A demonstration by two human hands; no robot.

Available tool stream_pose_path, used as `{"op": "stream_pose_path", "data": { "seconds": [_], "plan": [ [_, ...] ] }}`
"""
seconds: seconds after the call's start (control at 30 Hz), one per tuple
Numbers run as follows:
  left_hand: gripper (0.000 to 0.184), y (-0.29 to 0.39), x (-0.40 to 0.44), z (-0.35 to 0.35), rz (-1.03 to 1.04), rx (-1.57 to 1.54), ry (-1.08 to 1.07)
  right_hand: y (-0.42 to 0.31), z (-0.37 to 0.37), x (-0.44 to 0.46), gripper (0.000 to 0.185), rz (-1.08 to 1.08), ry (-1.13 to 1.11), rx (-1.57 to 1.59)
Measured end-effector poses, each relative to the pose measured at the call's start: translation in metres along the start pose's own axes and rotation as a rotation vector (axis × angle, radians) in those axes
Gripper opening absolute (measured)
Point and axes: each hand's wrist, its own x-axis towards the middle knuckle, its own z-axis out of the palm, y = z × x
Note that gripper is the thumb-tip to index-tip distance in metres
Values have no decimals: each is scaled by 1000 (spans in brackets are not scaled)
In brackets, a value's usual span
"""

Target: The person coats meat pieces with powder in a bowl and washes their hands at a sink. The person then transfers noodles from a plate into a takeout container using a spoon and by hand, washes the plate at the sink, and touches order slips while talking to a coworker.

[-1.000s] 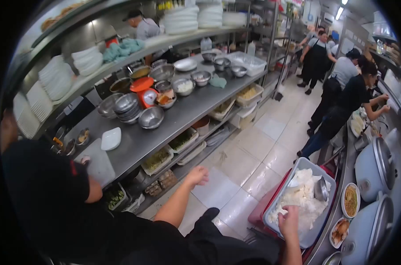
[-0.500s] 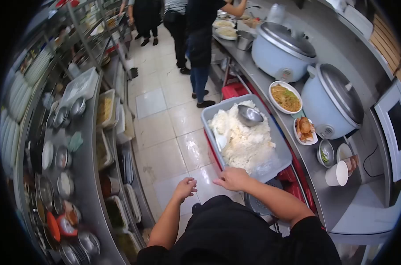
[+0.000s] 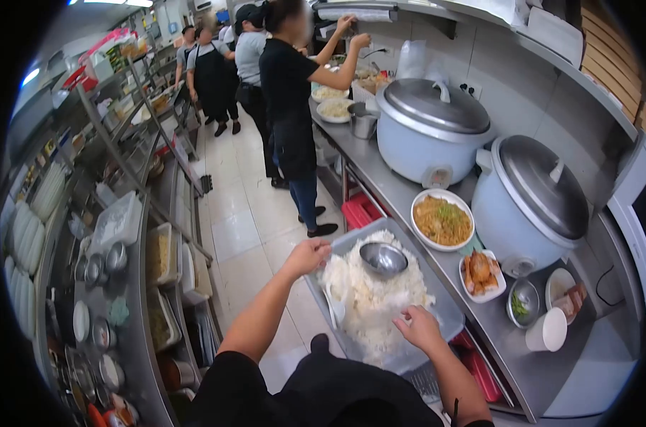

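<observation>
A large translucent tub (image 3: 447, 302) heaped with white rice (image 3: 362, 313) stands in front of me. My left hand (image 3: 310, 256) is at the tub's left side with its fingers held out; I cannot tell whether it touches the rim. Over the near right part of the rice is my right hand (image 3: 420, 329), fingers apart and holding nothing. A steel bowl (image 3: 383, 260) sits on the rice toward the far side. Along the tub's left wall, a white rice paddle (image 3: 335, 306) leans in the rice.
Two big rice cookers (image 3: 433, 146) stand on the steel counter at right. Near them are a plate of noodles (image 3: 442, 220), a dish of meat (image 3: 482, 276), a small steel bowl (image 3: 523, 302) and a white cup (image 3: 548, 330). A person (image 3: 289, 107) works ahead; loaded shelves line the left.
My view has tilted up. The left hand has moved forward to the tub's left side, and the right hand has come over the rice. The person ahead now has both arms raised in view.
</observation>
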Motion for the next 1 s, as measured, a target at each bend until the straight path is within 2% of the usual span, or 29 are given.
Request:
{"op": "stream_pose_path", "data": {
  "seconds": [0.07, 0.13, 0.2, 0.27, 0.33, 0.4, 0.5, 0.6, 0.7, 0.8, 0.83, 0.93, 0.97, 1.0],
  "plan": [
    [29, 30, 73, -23, 147, 138, 33, 5, -2, 23, 33, 81, 97, 76],
    [27, 59, 157, -43, 471, 464, 112, 21, 8, 43, 32, 139, 110, 82],
    [25, 84, 251, -48, 507, 553, 135, 22, 18, 70, 32, 214, 110, 87],
    [23, 106, 335, -48, 501, 791, 130, 16, 22, 82, 32, 313, 58, 90],
    [22, 117, 404, -37, 493, 704, 196, 5, 24, 99, 32, 403, -1, 92],
    [22, 111, 471, -25, 721, 779, 371, 0, 28, 111, 32, 462, -27, 68],
    [22, 117, 522, -20, 786, 901, 664, -4, 39, 120, 33, 516, -47, 10],
    [22, 141, 531, -32, 718, 840, 303, -2, 53, 119, 33, 600, -51, 13],
    [22, 134, 525, -11, 654, 683, 270, -5, 61, 120, 34, 657, -74, 9],
    [22, 120, 545, 0, 865, 676, 456, -15, 65, 129, 36, 659, -131, 9],
    [21, 122, 555, 0, 1009, 580, 584, -19, 64, 132, 36, 652, -147, 5],
    [23, 119, 594, 7, 897, 672, 315, -22, 69, 133, 37, 661, -172, -21],
    [23, 134, 596, -6, 789, 701, 31, -27, 67, 136, 37, 659, -176, -40],
    [21, 108, 638, 10, 785, 832, 51, -28, 67, 137, 37, 685, -214, -72]
  ]
}}
